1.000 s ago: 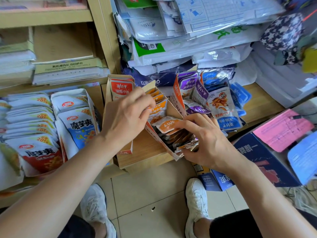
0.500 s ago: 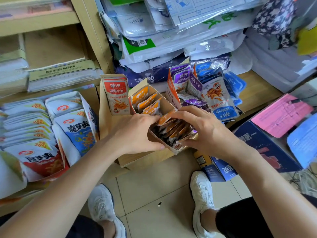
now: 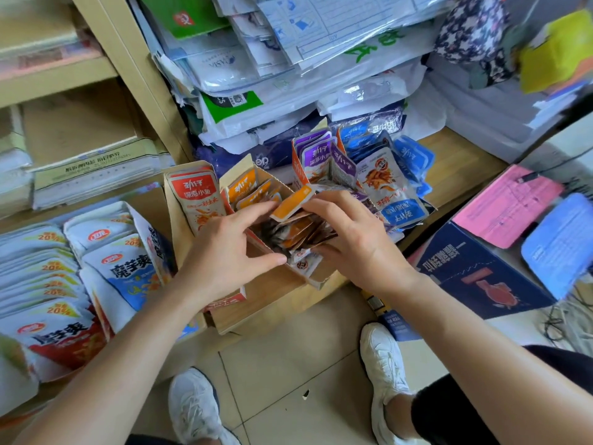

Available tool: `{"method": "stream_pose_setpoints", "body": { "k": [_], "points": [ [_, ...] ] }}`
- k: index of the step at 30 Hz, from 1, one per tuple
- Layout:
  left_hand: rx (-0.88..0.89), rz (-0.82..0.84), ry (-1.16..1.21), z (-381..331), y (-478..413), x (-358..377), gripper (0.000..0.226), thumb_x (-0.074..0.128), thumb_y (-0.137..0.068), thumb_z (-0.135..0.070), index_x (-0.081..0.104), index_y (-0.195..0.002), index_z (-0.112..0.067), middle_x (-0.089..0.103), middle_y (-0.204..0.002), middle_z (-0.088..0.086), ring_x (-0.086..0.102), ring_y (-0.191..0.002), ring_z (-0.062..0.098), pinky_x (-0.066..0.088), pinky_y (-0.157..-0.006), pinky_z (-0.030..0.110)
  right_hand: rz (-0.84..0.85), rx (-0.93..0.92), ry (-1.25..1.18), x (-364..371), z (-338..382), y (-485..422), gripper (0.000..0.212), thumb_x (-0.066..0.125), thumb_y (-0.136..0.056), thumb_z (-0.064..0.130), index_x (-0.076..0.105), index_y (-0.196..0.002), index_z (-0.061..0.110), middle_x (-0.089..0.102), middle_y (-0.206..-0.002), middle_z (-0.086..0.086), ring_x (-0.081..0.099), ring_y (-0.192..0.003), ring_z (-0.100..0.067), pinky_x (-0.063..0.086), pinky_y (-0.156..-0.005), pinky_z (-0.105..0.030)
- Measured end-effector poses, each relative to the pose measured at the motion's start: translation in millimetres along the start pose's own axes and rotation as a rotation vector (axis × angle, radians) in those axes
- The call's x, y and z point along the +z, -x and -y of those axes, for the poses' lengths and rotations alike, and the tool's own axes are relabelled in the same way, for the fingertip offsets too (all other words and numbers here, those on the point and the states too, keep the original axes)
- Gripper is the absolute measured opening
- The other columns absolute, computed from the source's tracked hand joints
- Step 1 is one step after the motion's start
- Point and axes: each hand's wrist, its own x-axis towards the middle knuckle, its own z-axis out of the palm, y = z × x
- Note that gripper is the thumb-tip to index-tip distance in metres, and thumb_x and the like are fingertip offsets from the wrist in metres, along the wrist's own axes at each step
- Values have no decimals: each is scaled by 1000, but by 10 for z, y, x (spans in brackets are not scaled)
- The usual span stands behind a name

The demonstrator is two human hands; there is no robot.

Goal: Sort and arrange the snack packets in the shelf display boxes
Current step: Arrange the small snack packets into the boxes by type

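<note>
An open cardboard display box (image 3: 256,179) on the low shelf holds several small orange snack packets (image 3: 300,234). My left hand (image 3: 224,252) grips the box's near wall, thumb along the front edge and fingers reaching over the packets. My right hand (image 3: 349,239) holds the bunch of orange packets from the right side, and one orange packet (image 3: 293,203) sticks up at its fingertips. A red packet box (image 3: 197,197) stands just left. A purple packet box (image 3: 321,160) and a blue packet box (image 3: 396,191) stand to the right.
Large white konjac snack bags (image 3: 128,271) fill boxes on the left shelf. Stacked plastic mailers (image 3: 288,91) pile up behind the boxes. A dark blue carton (image 3: 475,271), pink paper (image 3: 507,203) and my two white shoes (image 3: 385,374) are on the tiled floor side.
My left hand moved from the box's left outer wall to its near wall, fingers now over the packets. My right hand slid up along the packets and one orange packet lifted.
</note>
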Motion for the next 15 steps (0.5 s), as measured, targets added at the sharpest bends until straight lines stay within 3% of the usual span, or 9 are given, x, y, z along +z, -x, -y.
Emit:
{"method": "stream_pose_setpoints", "body": {
  "k": [2,4,6,10,13,15],
  "points": [
    [-4,-10,-60,10,13,18,84,90,-70,-35,50,-144,-31,71,-120,-8,63,-82,12,55,-69,28,46,20,6,58,18,-27,74,85,-75,10,48,-139,14,49,-133,-8,52,-119,-28,52,-93,-43],
    [7,9,-137,18,25,19,84,89,-71,-38,49,-144,-32,73,-93,-9,53,-57,4,47,-70,16,87,48,20,61,11,-55,81,85,-74,12,41,-141,19,48,-132,-4,52,-118,-26,54,-88,-46],
    [51,21,-213,11,49,-13,76,86,-76,-37,51,-143,-30,63,-76,-14,52,-55,-4,43,-65,10,114,56,14,25,0,-79,90,86,-73,14,34,-146,23,48,-130,-1,52,-117,-24,53,-86,-45],
    [161,-181,-329,20,57,-87,42,64,-81,-28,67,-124,-23,61,-121,-18,56,-63,1,54,-56,27,145,33,48,-1,-27,-107,106,87,-74,17,21,-156,29,47,-123,1,50,-110,-20,52,-86,-41],
    [147,-228,-330,57,2,-83,32,63,-86,-21,71,-116,-25,61,-118,-20,51,-67,-1,52,-56,24,142,19,68,20,-39,-129,104,86,-77,22,20,-157,33,44,-120,1,48,-105,-18,53,-82,-41],
    [158,-183,-306,71,-10,-64,30,64,-88,-18,72,-116,-26,62,-117,-21,51,-70,-4,48,-61,16,127,10,74,28,-38,-147,93,85,-78,29,30,-153,31,42,-117,-1,46,-101,-18,53,-78,-40]
  ]
}}
